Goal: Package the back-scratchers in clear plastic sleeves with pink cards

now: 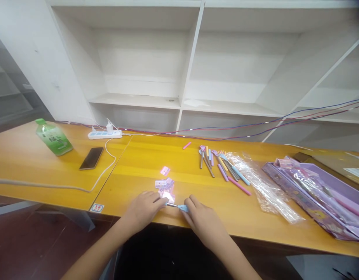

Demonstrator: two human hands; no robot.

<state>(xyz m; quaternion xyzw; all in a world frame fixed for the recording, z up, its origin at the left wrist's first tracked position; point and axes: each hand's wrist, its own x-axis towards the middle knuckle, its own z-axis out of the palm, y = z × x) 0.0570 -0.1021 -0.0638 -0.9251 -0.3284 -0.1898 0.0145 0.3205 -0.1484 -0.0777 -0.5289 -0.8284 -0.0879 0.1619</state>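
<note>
Near the front edge of the table, a small back scratcher (172, 205) with a metal rod is held level between my two hands. My left hand (144, 210) is closed around its left end, where a bit of light blue shows at the fingertips. On the other side, my right hand (203, 217) grips the light blue hand-shaped head, partly hidden by the fingers. Small pink and purple printed cards (164, 184) lie in a loose pile just beyond my left hand. A single card (164, 170) rests a little farther back.
Several back scratchers and coloured handles (223, 165) lie right of centre, beside clear plastic wrapping (264, 190). Farther right is a purple box (310, 194) with wrapped items. A green bottle (54, 138), a phone (91, 158) and a power strip (105, 134) occupy the left.
</note>
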